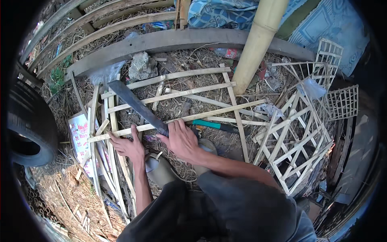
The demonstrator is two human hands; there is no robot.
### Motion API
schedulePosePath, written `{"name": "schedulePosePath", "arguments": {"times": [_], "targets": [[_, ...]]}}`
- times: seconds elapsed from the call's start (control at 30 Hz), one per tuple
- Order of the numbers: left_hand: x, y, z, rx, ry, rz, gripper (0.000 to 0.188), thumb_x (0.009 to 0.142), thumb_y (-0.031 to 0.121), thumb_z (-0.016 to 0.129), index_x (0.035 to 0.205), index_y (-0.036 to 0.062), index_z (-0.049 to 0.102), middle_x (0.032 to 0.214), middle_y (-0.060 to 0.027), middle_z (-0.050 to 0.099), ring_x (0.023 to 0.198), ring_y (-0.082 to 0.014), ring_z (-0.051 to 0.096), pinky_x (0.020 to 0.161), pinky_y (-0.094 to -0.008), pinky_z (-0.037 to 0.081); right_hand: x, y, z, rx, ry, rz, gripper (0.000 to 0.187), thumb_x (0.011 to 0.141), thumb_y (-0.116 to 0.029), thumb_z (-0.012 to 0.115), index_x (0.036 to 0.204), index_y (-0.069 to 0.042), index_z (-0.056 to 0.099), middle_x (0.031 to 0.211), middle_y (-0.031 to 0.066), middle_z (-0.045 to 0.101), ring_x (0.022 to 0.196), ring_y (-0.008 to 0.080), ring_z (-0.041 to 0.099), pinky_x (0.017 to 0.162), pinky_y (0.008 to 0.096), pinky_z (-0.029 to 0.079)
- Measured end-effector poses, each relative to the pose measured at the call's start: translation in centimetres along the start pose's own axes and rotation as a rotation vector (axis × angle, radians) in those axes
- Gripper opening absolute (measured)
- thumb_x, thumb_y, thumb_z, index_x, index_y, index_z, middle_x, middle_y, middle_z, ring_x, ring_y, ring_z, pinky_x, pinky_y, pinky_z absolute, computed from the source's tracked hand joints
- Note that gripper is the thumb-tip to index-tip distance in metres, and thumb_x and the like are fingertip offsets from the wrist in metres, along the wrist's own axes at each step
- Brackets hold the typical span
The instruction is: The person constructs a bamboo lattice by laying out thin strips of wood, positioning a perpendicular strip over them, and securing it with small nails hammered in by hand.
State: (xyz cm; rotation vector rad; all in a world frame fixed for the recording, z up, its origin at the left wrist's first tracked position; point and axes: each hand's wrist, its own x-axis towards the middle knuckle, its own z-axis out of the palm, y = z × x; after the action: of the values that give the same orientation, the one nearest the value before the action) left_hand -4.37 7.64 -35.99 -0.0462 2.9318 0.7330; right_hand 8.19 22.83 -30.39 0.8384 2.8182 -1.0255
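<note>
My right hand [181, 141] is closed around the near end of a machete [139, 107], its handle mostly hidden under the palm. The dark blade points away to the far left, lying across a lattice of pale bamboo slats. My right fingertips also rest over the nearest crosswise bamboo slat [225, 109]. Toward that slat's left end, my left hand [130, 148] lies palm down with thumb and fingers spread, touching it where it crosses upright slats [113, 145]. Just right of my right hand lies a tool with a teal and black handle [213, 125].
A thick bamboo pole [262, 36] rises beyond the lattice. Woven bamboo frames [296, 141] are heaped on the right. A tire [34, 125] stands at the left, and a rock [143, 66] sits near a long curved board [173, 40]. Boots [159, 169] are close below my hands.
</note>
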Motion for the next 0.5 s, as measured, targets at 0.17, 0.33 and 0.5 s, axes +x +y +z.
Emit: {"name": "schedulePosePath", "arguments": {"times": [0.17, 0.33, 0.5], "targets": [[-1.9, 1.9, -0.2, 0.148, -0.049, 0.12, 0.115, 0.091, 0.075, 0.058, 0.165, 0.0043, 0.006, 0.162, -0.0417, 0.003, 0.154, -0.0525, 0.005, 0.121, -0.0644, 0.004, -1.0, 4.4, -1.7, -0.107, 0.126, -0.081, 0.056, 0.094, -0.051, 0.067, 0.1, 0.004, 0.06, 0.096, 0.0184, 0.059, 0.1, 0.0329, 0.059, 0.075, 0.0404, 0.056], [-2.5, 1.8, 0.8, 0.155, -0.045, 0.091, 0.104, 0.096, 0.07, 0.055, 0.166, 0.0093, 0.006, 0.163, -0.0403, -0.007, 0.156, -0.0514, -0.005, 0.119, -0.0703, 0.001, -2.5, 9.5, -2.5, -0.162, 0.197, -0.2, 0.058, 0.092, -0.054, 0.068, 0.1, 0.002, 0.061, 0.098, 0.0168, 0.06, 0.098, 0.0312, 0.058, 0.077, 0.0403, 0.055], [-5.6, 7.2, 0.1, 0.178, -0.234, 0.454, 0.089, 0.102, 0.051, 0.055, 0.167, 0.0125, 0.008, 0.169, -0.0291, -0.015, 0.157, -0.0456, -0.012, 0.12, -0.0677, -0.006, -2.1, 12.2, -6.7, -0.241, 0.173, -0.24, 0.058, 0.087, -0.056, 0.071, 0.095, 0.0, 0.065, 0.091, 0.0112, 0.061, 0.095, 0.0276, 0.058, 0.078, 0.0385, 0.053]]}}
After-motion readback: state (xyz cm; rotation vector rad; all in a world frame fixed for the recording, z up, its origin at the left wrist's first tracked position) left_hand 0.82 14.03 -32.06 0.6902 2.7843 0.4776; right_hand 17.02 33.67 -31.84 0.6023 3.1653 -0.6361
